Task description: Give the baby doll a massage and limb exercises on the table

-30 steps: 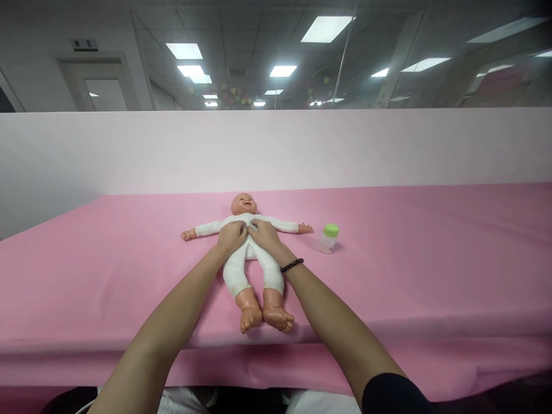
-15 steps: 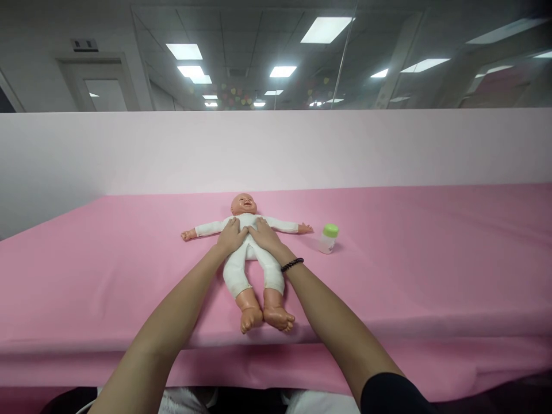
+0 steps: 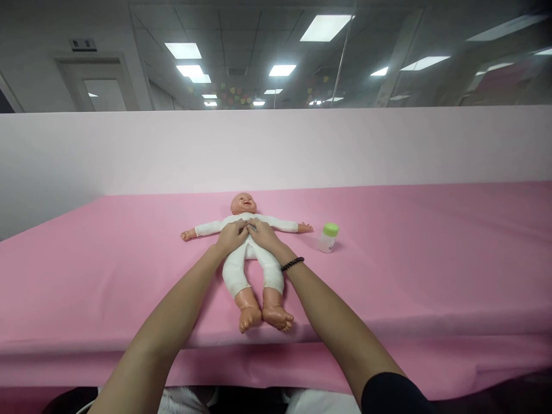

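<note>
To the right of the baby doll, just beyond its outstretched hand, a small bottle with a green lid, upright on the pink cover. Behind both, a low white partition, with a glass window above it, full of ceiling lights. Nothing between hands and doll.

As for the doll, on its back mid-cover, head away, arms spread, feet toward the near edge. On its torso, side by side, left hand and right hand: both laid over it, fingers bent inward and close together near the middle of the chest, not closed around anything. On the right wrist, a dark beaded bracelet.

Compared with half a second ago, fingers turned from pointing up the chest to curling toward its middle; bottle and doll unmoved.

Under the hands, belly hidden; thumbs and fingertips hard to separate. Too small to read, the bottle's marking. Cut off at the bottom, a black sleeve.
</note>
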The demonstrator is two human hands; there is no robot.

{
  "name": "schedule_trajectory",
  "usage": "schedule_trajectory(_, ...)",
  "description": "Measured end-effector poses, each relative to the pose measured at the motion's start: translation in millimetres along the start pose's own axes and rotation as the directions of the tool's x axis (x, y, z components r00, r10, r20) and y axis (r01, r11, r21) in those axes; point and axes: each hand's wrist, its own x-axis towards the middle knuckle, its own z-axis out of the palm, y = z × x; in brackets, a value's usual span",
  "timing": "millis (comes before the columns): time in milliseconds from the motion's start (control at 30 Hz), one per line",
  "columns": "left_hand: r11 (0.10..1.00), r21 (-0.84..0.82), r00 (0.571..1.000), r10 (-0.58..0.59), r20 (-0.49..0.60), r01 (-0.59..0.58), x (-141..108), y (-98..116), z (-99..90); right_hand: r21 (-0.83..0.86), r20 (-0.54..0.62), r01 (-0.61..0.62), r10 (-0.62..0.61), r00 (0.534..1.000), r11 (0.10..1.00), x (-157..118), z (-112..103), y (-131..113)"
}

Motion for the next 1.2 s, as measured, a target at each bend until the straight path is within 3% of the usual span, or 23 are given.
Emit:
schedule_trajectory(167, 0.996, 0.012, 0.989, -0.092, 0.118, 0.091, 3.4, -7.1, 6.1, -0.003, 0.114, -0.066, 0.066, 0.991, 0.998, 6.1, 6.6, 10.3)
schedule_trajectory(300, 0.976, 0.077, 0.965, -0.213, 0.151, 0.203, 4.8, -7.2, 8.3, -0.088, 0.167, -0.202, 0.215, 0.962, 0.975, 4.8, 3.5, 4.2)
schedule_trajectory(500, 0.929, 0.2, 0.946, -0.324, 0.028, 0.312, 0.8, 6.6, 1.0, -0.194, -0.013, -0.31, 0.314, 0.949, 0.931, -6.2, -8.2, -16.7)
schedule_trajectory(667, 0.922, 0.265, 0.958, -0.284, -0.036, 0.283, -2.6, 14.3, -4.0, -0.282, -0.073, -0.269, 0.259, 0.963, 0.921, -10.1, -12.1, -24.4)
schedule_trajectory(800, 0.989, 0.108, 0.992, -0.108, 0.069, 0.1, 0.5, 3.8, -0.5, -0.183, -0.032, -0.139, 0.135, 0.99, 0.973, -7.6, -8.1, -18.3)
schedule_trajectory(933, 0.993, 0.017, 0.978, -0.121, 0.172, 0.12, 3.2, -8.9, 5.0, -0.018, 0.035, -0.067, 0.067, 0.997, 0.998, -3.4, -5.2, -7.1)
schedule_trajectory(1067, 0.966, 0.027, 0.946, -0.256, 0.196, 0.256, 3.6, -11.6, 5.0, -0.057, 0.119, -0.231, 0.236, 0.964, 0.971, -2.0, -12.0, 9.1)
schedule_trajectory(1200, 0.906, 0.076, 0.889, -0.423, 0.177, 0.416, 3.6, -17.3, -0.9, -0.194, 0.05, -0.423, 0.44, 0.897, 0.885, -5.9, -22.4, 34.8)
